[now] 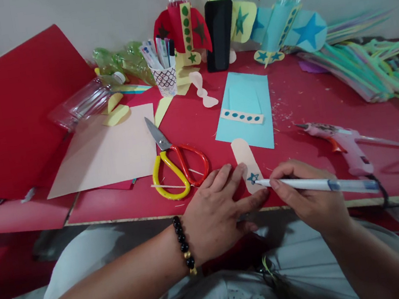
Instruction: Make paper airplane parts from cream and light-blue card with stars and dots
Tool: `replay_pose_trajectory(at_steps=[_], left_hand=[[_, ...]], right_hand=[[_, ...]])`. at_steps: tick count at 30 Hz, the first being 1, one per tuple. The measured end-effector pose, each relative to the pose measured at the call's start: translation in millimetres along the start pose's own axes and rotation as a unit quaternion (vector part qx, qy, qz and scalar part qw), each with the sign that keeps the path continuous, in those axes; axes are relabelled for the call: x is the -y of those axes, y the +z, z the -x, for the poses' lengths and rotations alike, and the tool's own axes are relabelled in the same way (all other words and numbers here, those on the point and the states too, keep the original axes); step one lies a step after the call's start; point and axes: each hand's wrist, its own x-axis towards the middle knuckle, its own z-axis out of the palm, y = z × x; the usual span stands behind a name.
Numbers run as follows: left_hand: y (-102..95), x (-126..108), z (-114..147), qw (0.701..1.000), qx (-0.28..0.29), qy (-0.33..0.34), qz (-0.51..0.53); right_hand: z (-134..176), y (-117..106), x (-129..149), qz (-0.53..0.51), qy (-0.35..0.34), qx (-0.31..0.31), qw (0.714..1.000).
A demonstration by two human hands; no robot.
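Observation:
My right hand point(310, 198) grips a white marker point(302, 184), its tip touching a blue star point(253, 178) drawn near the lower end of a cream paper strip with a rounded end point(244, 155). Flat on the table's front edge, my left hand point(219, 209) has its fingers spread, fingertips pressing the strip's lower part. Just beyond that hand lie scissors with one yellow and one red handle point(165, 159), blades parted. Behind the strip is a light blue paper sheet point(268, 132) bearing a narrow cream strip with blue dots point(242, 116).
A pink glue gun point(347, 145) with a cable lies right. Behind stand a paper cup of pens point(165, 79), a black phone point(219, 34) and decorated bottle rockets point(275, 30). Left are cream paper point(110, 155), a plastic bottle point(85, 101) and red board point(21, 111).

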Motion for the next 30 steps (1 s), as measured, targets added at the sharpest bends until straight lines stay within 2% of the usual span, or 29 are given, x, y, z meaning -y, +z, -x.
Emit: replay_pose_trajectory(at_steps=[23,28,30], left_hand=[[1.0,-0.2,-0.1,1.000,-0.008,0.002,0.003],[0.4,-0.2,-0.7,1.000,-0.004,0.000,0.004],[0.1,-0.2,-0.6,1.000,-0.002,0.001,0.005]], right_hand=[[0.0,-0.7,0.7,0.002,-0.002,0.003,1.000],[2.5,-2.1,-0.8,-0.016,0.036,-0.065,0.997],[3.4,-3.1,-1.8,-0.019,0.046,-0.069,0.996]])
